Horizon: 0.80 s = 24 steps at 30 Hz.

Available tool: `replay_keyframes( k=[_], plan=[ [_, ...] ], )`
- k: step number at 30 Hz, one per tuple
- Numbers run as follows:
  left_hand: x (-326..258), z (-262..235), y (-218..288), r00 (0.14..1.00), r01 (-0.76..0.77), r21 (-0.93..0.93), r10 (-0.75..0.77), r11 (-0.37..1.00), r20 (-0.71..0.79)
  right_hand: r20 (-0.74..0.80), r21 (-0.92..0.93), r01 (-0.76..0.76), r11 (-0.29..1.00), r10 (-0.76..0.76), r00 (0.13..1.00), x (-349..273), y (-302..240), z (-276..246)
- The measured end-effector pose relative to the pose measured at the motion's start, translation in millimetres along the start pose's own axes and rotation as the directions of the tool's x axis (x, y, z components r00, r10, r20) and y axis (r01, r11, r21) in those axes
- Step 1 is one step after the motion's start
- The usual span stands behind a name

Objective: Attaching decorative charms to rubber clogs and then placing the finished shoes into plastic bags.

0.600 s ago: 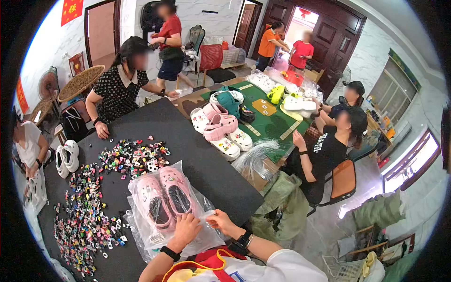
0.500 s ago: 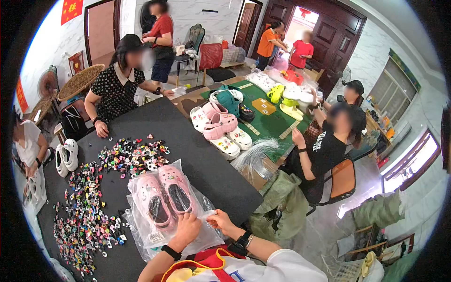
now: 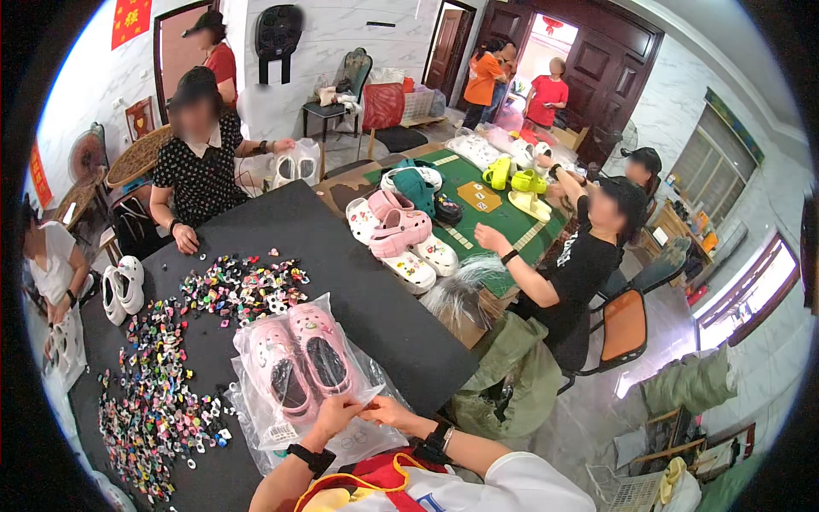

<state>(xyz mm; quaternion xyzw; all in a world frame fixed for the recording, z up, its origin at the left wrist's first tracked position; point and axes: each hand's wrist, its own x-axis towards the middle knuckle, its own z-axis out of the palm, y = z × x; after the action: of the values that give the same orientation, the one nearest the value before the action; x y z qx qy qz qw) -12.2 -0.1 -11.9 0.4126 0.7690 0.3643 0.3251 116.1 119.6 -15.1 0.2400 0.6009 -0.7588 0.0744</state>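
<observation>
A pair of pink clogs (image 3: 317, 337) with small charms lies inside a clear plastic bag (image 3: 363, 444) on the black table in front of me. My left hand (image 3: 338, 413) is closed on the bag's edge by the heels. Close beside it, almost touching, my right hand (image 3: 391, 412) pinches the same edge. The fingertips partly hide the gripped plastic. Left of the bag spreads a big heap of small colourful shoe charms (image 3: 158, 392), which curves round beyond the toes.
White clogs (image 3: 124, 290) stand at the black table's (image 3: 367, 299) left side. Stacked pink and white clogs (image 3: 401, 243) sit on the adjoining green table (image 3: 490, 222), near loose clear plastic (image 3: 465, 294). A person opposite holds bagged white shoes (image 3: 296, 166); others sit at right.
My right hand has moved left, up to my left hand, bringing the bag's edge together. Across the table, the person in the dotted shirt has lifted bagged white shoes into view.
</observation>
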Motion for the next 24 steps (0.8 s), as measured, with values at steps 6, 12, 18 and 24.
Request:
replay_keyframes(
  k=[6,12,18,24],
  plan=[
    [-1.9,-1.5,1.0,0.987,0.159,-0.261,-0.157,0.952,0.029,0.024,-0.082,-0.028,0.996,0.030,0.999,19.6,19.8,-10.9],
    [-1.6,1.6,-2.0,0.996,0.076,-0.162,-0.068,0.984,0.049,0.027,0.126,-0.178,0.976,0.176,0.984,21.6,25.4,-16.5],
    [-3.0,9.3,12.1,0.998,-0.041,0.095,0.044,0.995,-0.033,0.017,0.175,-0.155,0.972,0.154,0.988,26.3,43.0,-21.8],
    [6.4,18.7,-7.1,0.966,-0.254,0.458,0.243,0.852,0.084,0.188,0.443,-0.198,0.874,0.125,0.974,25.5,49.1,-33.7]
  ],
)
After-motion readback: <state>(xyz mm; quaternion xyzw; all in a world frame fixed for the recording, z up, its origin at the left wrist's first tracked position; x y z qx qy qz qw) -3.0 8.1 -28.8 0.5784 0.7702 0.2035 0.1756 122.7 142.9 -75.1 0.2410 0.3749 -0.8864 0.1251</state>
